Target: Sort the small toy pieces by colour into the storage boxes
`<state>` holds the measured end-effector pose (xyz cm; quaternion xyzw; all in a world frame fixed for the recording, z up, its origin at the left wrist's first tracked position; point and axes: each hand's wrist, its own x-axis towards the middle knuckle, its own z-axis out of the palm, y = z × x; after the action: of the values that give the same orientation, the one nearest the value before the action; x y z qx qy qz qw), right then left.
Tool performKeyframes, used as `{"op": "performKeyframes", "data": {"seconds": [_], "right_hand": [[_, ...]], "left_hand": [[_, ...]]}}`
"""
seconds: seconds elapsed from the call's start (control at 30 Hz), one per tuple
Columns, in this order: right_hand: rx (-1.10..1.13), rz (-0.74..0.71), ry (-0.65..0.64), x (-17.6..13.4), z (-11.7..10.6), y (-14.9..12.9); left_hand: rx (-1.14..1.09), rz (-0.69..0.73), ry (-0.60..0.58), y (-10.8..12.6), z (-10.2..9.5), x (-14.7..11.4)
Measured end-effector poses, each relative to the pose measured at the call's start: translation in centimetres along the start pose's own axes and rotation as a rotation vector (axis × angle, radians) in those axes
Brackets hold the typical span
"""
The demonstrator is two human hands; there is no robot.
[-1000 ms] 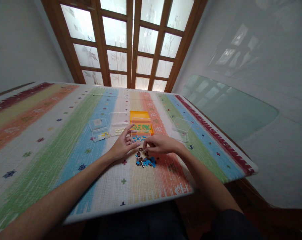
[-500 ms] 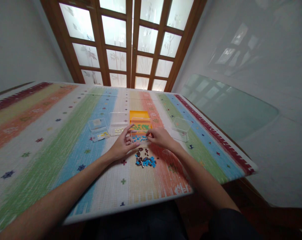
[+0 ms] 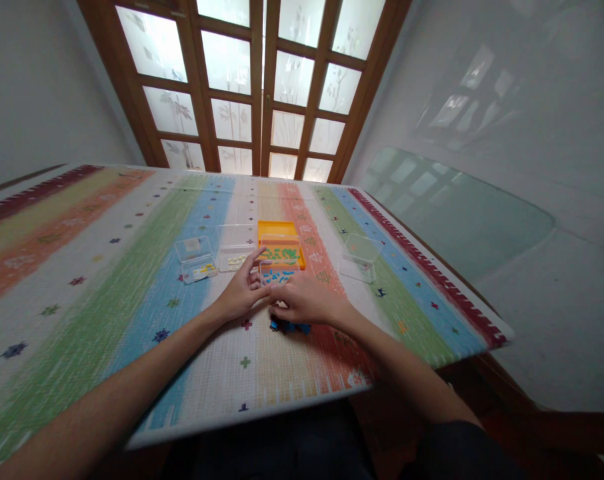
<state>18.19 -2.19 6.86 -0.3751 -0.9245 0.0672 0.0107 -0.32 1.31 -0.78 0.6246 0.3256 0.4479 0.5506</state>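
My left hand (image 3: 238,293) rests at the left side of a small clear box (image 3: 298,270) holding blue pieces. Its index finger points forward and its thumb reaches along the box's near side; the fingers are apart. Over a small pile of blue and dark brown pieces (image 3: 291,327) on the cloth, my right hand (image 3: 309,299) is bent down with curled fingers. The hand covers much of the pile, and whatever its fingertips hold is hidden. Just behind the blue pieces, green pieces (image 3: 282,255) lie in another clear box.
An orange tray (image 3: 277,227) lies under the box of green pieces. To the left are open clear boxes with cream pieces (image 3: 237,260) and yellow pieces (image 3: 205,270). An open clear box (image 3: 359,270) stands to the right. A striped cloth (image 3: 202,373) covers the table.
My right hand has moved from the right side of the blue-piece box toward me and left, over the pile, which it now partly hides. My left hand has stayed nearly still.
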Motion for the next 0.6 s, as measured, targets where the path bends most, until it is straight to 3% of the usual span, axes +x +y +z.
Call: {"op": "performKeyframes", "data": {"seconds": [0.27, 0.6], "right_hand": [[-0.068, 0.111, -0.108, 0.6, 0.3, -1.7], [-0.139, 0.153, -0.068, 0.7, 1.6, -1.6]], "left_hand": [[0.0, 0.011, 0.003, -0.2, 0.0, 0.1], [0.011, -0.001, 0.01, -0.1, 0.0, 0.1]]}}
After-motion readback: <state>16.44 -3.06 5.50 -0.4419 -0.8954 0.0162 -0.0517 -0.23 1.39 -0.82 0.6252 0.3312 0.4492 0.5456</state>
